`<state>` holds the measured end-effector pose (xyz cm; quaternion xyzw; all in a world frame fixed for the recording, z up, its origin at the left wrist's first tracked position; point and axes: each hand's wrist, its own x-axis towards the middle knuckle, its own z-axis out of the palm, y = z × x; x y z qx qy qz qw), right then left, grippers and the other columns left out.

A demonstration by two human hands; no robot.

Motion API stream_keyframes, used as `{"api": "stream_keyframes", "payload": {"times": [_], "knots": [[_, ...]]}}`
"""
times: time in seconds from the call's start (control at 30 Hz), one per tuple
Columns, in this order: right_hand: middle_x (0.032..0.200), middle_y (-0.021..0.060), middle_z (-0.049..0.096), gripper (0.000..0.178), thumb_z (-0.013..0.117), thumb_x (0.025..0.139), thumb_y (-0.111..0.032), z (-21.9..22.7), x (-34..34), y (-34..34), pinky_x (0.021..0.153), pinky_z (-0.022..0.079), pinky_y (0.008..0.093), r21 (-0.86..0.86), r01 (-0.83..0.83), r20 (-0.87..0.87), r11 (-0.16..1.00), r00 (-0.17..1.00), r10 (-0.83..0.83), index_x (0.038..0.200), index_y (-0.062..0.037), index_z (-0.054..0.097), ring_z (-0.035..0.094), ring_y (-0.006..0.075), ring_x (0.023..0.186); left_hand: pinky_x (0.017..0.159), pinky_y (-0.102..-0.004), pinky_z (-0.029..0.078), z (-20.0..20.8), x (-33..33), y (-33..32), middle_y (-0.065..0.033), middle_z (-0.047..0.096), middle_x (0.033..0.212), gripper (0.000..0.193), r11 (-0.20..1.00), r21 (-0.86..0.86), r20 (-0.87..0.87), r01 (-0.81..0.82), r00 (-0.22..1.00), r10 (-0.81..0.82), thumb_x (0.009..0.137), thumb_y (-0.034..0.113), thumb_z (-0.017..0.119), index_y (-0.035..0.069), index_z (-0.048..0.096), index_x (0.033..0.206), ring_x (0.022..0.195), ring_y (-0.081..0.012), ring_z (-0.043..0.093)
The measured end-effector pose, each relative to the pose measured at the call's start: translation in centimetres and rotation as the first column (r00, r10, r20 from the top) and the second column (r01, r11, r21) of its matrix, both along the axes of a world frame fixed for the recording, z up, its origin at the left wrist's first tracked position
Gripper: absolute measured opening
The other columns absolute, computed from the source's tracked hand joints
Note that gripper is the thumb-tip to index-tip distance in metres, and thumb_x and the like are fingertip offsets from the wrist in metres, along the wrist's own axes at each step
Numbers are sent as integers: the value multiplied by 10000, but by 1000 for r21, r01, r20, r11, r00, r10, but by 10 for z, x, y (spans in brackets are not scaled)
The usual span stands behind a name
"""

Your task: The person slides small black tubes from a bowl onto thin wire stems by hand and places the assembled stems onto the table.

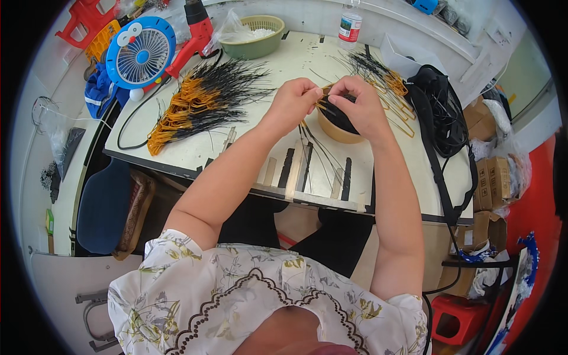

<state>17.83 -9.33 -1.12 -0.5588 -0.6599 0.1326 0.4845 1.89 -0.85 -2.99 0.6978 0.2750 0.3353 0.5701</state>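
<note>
My left hand (290, 106) is closed in a pinch beside a tan bowl (333, 131). Thin yellow and black wires (307, 137) run from its fingers down over the table's front part. Close to its fingertips, my right hand (362, 107) is also pinched, above the bowl. What sits between the right fingertips is too small and covered to make out. Dark contents (338, 116) show inside the bowl, partly hidden by the right hand. To the left lies a large pile of wires (198, 100), yellow at the near ends and black at the far ends.
More wires (393, 97) lie right of the bowl, by a black bag (438, 109) with a strap. Behind stand a green basket (251, 44), a red heat gun (198, 32), a blue fan (142, 53) and a bottle (349, 26). Dark strips (286, 168) mark the table's front.
</note>
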Motion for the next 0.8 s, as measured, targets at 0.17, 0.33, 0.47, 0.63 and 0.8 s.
{"api": "stream_keyframes", "payload": {"times": [0.17,0.33,0.47,0.63,0.8], "knots": [[720,33,585,77,647,781,-87,0,1,1,675,426,261,-62,2,-54,998,999,-5,787,-13,627,532,119,712,493,-243,371,-3,2,2,-4,534,607,168,999,38,4,-27,1000,27,885,163,567,3,604,847,539,-72,465],[672,37,612,146,631,813,-134,-4,8,4,587,410,258,-162,-32,-157,986,988,7,782,8,638,527,104,622,495,-246,384,-2,3,1,-13,544,604,168,997,72,-23,-39,999,40,878,163,577,0,604,846,534,-77,477],[686,30,592,105,637,790,-97,-2,1,3,615,411,253,-106,0,-81,994,997,-9,762,4,625,520,102,651,492,-252,388,-5,3,2,-15,544,600,169,997,71,-16,-39,999,40,873,163,585,-2,604,843,529,-82,479],[713,29,579,68,642,772,-67,-3,-4,2,641,408,249,-23,73,23,997,997,-72,760,-5,616,515,98,690,485,-229,349,-5,4,0,12,505,603,147,997,78,-32,-25,999,28,890,145,566,11,587,833,532,-61,434],[821,38,620,86,648,781,-77,13,1,-6,689,419,242,-104,28,-75,994,997,-36,841,-15,642,537,89,772,468,-206,298,2,2,-3,42,462,605,120,999,49,-16,0,1000,0,904,121,552,31,569,827,527,-38,376]]}}
